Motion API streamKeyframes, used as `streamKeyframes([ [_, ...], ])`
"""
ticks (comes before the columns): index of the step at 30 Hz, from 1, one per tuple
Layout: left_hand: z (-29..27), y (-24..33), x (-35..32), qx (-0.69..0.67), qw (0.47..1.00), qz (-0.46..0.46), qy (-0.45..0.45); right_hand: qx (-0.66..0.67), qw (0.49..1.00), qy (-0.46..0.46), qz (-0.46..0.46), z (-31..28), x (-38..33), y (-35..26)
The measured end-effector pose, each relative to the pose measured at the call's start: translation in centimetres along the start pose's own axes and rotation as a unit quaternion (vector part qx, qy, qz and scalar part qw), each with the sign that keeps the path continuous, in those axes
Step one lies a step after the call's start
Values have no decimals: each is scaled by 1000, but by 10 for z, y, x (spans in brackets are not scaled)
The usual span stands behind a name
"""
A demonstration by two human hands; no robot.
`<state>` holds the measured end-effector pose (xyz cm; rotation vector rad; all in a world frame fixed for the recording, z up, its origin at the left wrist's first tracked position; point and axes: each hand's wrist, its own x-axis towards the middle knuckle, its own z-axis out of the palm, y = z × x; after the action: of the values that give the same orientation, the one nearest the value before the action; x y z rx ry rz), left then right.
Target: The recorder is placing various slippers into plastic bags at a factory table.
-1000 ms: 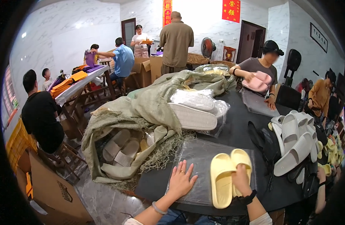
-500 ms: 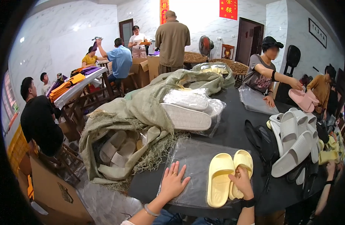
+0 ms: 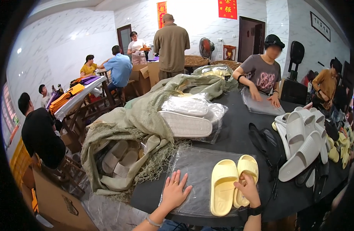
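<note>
A pair of yellow slide slippers [image 3: 224, 188] lies side by side on a stack of clear plastic bags [image 3: 202, 163] at the front of the black table. My left hand [image 3: 176, 191] rests flat on the bags, left of the pair, fingers spread. With bent fingers, my right hand [image 3: 248, 190] grips the right slipper [image 3: 248, 164] at its strap opening; the fingertips are partly hidden. Both slippers have their toes pointing away from me. Across the table, a co-worker in a dark cap has both hands [image 3: 267, 99] on another stack of clear bags [image 3: 257, 106].
Grey slippers [image 3: 304, 150] are piled to the right, beside a black bag with straps [image 3: 265, 144]. More yellow slippers [image 3: 342, 144] lie farther right. An open woven sack [image 3: 123, 127] holds slippers at the left, with bagged white slippers [image 3: 186, 124] on it. A cardboard box [image 3: 61, 196] stands lower left.
The co-worker opposite has let go of the pink slippers by the grey pile and brought that hand to the bags. A hand at the far right has left the yellow slippers. My hands stay put.
</note>
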<state>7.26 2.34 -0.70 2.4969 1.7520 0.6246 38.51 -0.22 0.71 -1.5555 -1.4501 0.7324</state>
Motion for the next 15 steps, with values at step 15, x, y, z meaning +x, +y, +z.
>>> streamKeyframes([
  [15,0,-1,0,6,1000,-1,-10,-9,1000,4,11,0,-1,4],
])
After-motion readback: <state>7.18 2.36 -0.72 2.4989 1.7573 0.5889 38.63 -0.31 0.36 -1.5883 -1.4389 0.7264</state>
